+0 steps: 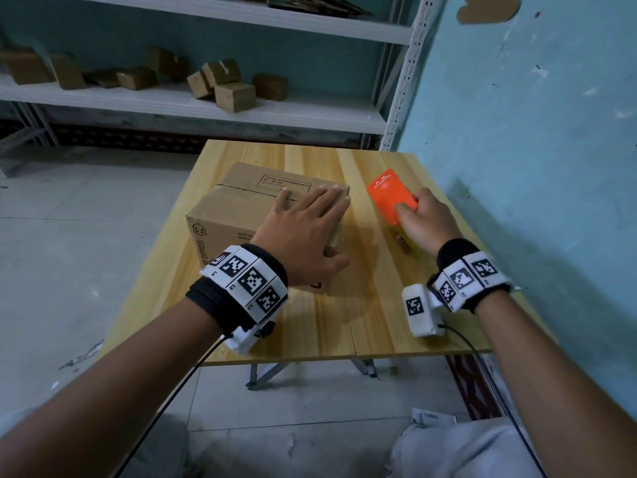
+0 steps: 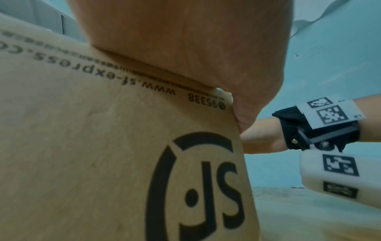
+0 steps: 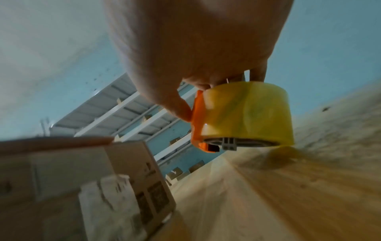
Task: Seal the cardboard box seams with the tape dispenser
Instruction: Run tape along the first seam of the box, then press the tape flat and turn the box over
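Note:
A brown cardboard box (image 1: pixel 238 215) with black print sits on the wooden table (image 1: pixel 362 315), flaps closed. My left hand (image 1: pixel 310 222) lies flat on its top near the right edge, fingers straight, thumb down the near side; the left wrist view shows the box side (image 2: pixel 103 154) under the palm. My right hand (image 1: pixel 418 222) grips an orange tape dispenser (image 1: pixel 391 193) to the right of the box, just above the table. In the right wrist view the dispenser (image 3: pixel 198 124) carries a yellowish tape roll (image 3: pixel 247 114), with the box (image 3: pixel 128 171) to the left.
The table's right side runs along a blue wall (image 1: pixel 537 132). Behind the table stands a white metal shelf (image 1: pixel 193 105) with several small cardboard boxes (image 1: pixel 234 94). Grey floor (image 1: pixel 86 219) lies left of the table. Cables trail from both wrist cameras.

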Tool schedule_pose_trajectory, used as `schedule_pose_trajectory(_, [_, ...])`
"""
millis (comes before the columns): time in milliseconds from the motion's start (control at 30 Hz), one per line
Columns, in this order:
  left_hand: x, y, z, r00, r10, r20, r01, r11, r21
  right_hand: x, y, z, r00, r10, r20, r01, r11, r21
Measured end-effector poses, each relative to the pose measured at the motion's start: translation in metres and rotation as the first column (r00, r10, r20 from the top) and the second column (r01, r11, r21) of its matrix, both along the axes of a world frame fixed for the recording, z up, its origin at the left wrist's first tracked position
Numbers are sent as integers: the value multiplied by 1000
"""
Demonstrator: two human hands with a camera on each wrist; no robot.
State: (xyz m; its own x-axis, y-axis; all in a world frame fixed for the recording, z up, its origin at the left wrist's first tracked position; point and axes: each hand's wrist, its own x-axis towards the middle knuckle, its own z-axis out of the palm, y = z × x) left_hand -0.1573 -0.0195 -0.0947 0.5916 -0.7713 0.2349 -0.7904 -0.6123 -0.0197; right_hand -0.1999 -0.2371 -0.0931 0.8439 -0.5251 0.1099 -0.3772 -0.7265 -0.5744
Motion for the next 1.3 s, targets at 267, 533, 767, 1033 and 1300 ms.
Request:
schedule_pose_trajectory(267, [2, 1, -1, 1000, -10, 15, 10, 1000, 1, 9, 12, -6, 982, 76, -175, -126, 947, -295])
schedule_pose_trajectory(533, [1, 2, 0, 999, -22, 43, 23, 999, -36, 10, 11, -11, 980, 81, -184, -133, 947, -292])
schedule_pose_trajectory(767, [2, 11, 7, 999, -13, 31, 16, 997, -82, 8, 14, -7, 998, 55, -17, -58, 922, -383])
schedule_pose_trajectory(1033, [14, 28, 15, 992, -98, -77, 93, 994, -62, -2, 36, 0, 857, 510, 79, -469, 833, -293])
schedule_pose_trajectory(1300, [23, 42, 11, 971, -117, -209, 79, 980, -185, 0, 46, -2, 803, 587, 104, -551, 798, -246])
